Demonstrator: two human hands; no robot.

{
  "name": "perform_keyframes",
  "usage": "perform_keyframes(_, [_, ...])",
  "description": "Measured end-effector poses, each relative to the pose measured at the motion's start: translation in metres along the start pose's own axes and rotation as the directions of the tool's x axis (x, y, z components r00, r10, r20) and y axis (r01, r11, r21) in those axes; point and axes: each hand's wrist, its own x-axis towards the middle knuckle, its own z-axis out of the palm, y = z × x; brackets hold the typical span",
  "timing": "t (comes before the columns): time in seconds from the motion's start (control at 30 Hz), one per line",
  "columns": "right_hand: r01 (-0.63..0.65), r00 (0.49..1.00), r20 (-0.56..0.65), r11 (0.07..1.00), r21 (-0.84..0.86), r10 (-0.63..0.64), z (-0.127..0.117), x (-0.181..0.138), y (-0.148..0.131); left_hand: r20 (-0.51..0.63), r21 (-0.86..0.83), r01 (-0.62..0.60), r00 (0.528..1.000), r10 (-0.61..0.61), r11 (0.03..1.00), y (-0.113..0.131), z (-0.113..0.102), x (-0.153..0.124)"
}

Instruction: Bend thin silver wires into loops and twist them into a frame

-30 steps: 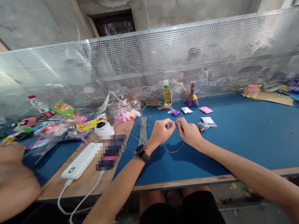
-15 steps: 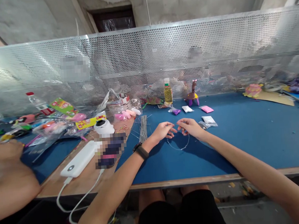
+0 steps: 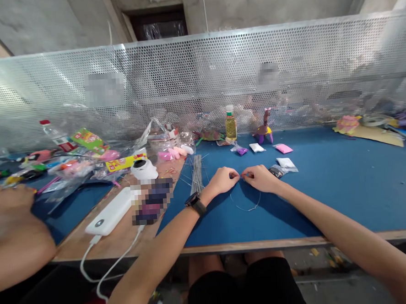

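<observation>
A thin wire [image 3: 250,209] bends in a loop below my two hands, just over the blue mat [image 3: 346,184]. My left hand [image 3: 224,180], with a dark watch on its wrist, pinches one part of the wire. Close beside it, my right hand [image 3: 258,178] pinches the wire too, the fingertips of both hands almost meeting. A bundle of straight wires [image 3: 196,174] lies to the left of my left hand. Just beyond my right hand are a small dark packet [image 3: 276,171] and a packet of white clay [image 3: 286,163].
Purple [image 3: 240,150], white [image 3: 257,147] and pink packets [image 3: 283,148] lie farther back, near an oil bottle [image 3: 230,123] and a clay figure [image 3: 264,129]. On the left are a phone [image 3: 154,201], a power bank [image 3: 108,212] and another person's arm [image 3: 15,237]. A perforated metal screen [image 3: 198,74] borders the table.
Both hands have turned palm-down, and their fingers have curled in more around the wire. The loop hangs slightly lower in view. The camera has shifted a little.
</observation>
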Motion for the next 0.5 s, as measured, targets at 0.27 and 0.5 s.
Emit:
perform_keyframes(0.27, [0.003, 1.000, -0.002, 0.999, -0.046, -0.003, 0.0053, -0.0031, -0.0032, 0.029, 0.052, -0.016, 0.999, 0.015, 0.999, -0.0042, -0.0012, 0.0023])
perform_keyframes(0.5, [-0.005, 1.000, 0.011, 1.000, -0.015, 0.006, 0.0064, -0.0069, -0.0075, 0.049, 0.016, -0.007, 0.999, 0.006, 1.000, -0.0057, -0.0042, 0.0047])
